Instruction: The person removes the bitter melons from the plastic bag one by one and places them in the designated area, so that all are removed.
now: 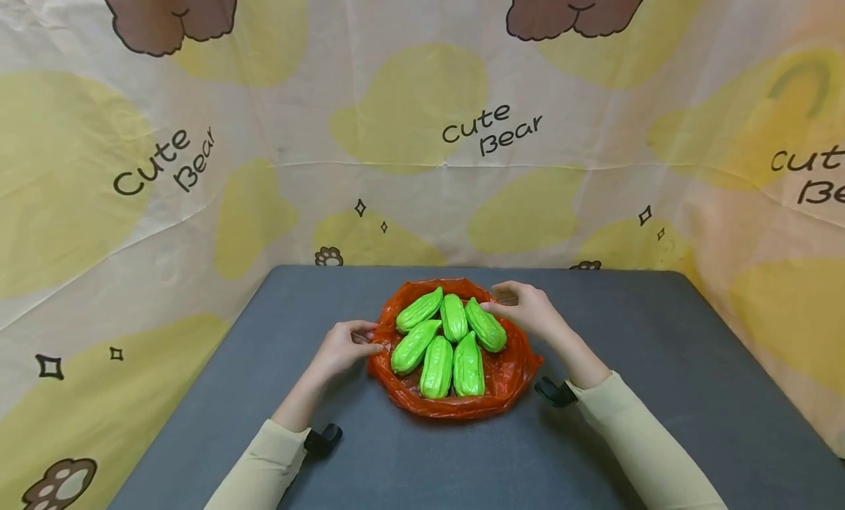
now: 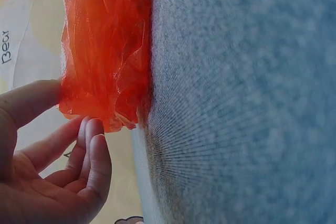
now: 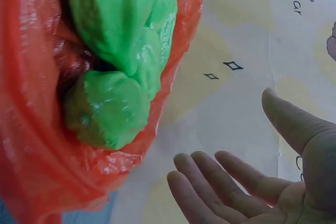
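Left hand [image 1: 342, 348] and right hand [image 1: 528, 310] are held apart, unclenched, at either side of a red plastic bag [image 1: 455, 409] of green vegetables [image 1: 436, 367] on a grey tabletop [image 1: 429, 466]. Yellow-patterned "Cute Bear" cloth [image 1: 409, 106] is hung behind.

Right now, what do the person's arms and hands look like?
Long, plain pale yellow sleeves cover the left arm and right arm, ending near the wrists. A small black gadget sits at each wrist, left and right. The left hand and right hand are bare: no gloves, and no rings that I can see.
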A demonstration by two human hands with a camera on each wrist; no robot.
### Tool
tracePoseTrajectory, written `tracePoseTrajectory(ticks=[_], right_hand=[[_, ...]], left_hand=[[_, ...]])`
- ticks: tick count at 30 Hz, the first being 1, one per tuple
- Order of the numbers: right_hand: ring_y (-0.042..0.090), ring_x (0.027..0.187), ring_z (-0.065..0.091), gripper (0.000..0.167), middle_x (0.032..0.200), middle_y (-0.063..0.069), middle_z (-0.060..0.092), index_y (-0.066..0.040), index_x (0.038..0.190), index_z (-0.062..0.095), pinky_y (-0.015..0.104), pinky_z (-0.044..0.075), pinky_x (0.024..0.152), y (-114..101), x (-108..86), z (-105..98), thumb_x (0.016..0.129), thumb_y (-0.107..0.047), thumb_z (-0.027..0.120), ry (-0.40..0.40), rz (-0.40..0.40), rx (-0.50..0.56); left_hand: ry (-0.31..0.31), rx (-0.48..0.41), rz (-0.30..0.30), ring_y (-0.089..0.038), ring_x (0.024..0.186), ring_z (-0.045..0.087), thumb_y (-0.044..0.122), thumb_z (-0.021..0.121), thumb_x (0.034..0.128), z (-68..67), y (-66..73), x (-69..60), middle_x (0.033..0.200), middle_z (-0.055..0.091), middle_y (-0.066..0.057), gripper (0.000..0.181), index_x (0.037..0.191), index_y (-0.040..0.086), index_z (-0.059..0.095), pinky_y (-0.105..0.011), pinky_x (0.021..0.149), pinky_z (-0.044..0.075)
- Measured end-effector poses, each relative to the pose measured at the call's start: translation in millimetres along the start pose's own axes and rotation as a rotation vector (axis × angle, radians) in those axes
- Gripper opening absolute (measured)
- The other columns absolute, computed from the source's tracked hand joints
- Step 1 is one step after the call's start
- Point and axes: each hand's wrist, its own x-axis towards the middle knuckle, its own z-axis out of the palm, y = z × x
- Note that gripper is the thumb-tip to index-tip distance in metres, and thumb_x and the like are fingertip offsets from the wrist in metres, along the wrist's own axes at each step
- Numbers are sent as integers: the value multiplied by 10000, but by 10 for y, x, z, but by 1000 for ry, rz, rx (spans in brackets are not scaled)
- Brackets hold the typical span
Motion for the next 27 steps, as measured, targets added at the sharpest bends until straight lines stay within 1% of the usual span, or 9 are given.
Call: tracePoseTrajectory(ticks=[3,8,13,16,20,27], right_hand=[[318,1144,571,604,1282,152,587,-71,1314,539,472,468,919,-17,34,-2,872,-471,633,-32,14,2],[319,1134,568,549,1259,153,600,-63,1307,547,468,475,901,-29,83,22,892,-412,630,-71,18,4],[330,1142,550,568,1277,165,581,-48,1323,532,452,486,873,-14,123,53,896,-411,625,-101,30,0],[340,1159,536,590,1292,169,570,-39,1333,521,456,482,877,11,147,70,894,-421,624,-105,40,1],[355,1183,522,586,1306,177,559,-33,1337,514,471,470,899,34,175,95,897,-403,627,-106,61,15],[365,1187,522,572,1313,197,550,-20,1327,517,473,467,913,50,199,125,897,-377,634,-108,95,26]], left_hand=[[-1,-2,-17,-173,789,612,192,795,753,-1,-4,7,932,667,-91,422,1127,36,676,-284,660,482],[-13,-24,-31,-172,788,626,192,793,758,15,-14,9,942,662,-111,440,1138,14,662,-276,620,489],[-16,-51,-45,-155,750,623,172,787,764,28,-17,15,942,652,-120,436,1146,7,654,-289,603,503],[-25,-61,-49,-144,717,617,157,782,769,35,-18,15,943,649,-122,433,1153,6,649,-301,601,513],[-31,-53,-48,-141,689,611,155,776,776,36,-16,7,950,648,-112,427,1162,23,650,-307,596,516],[-37,-38,-48,-150,680,595,173,773,781,22,-18,-1,965,645,-101,427,1169,45,652,-298,593,510]])
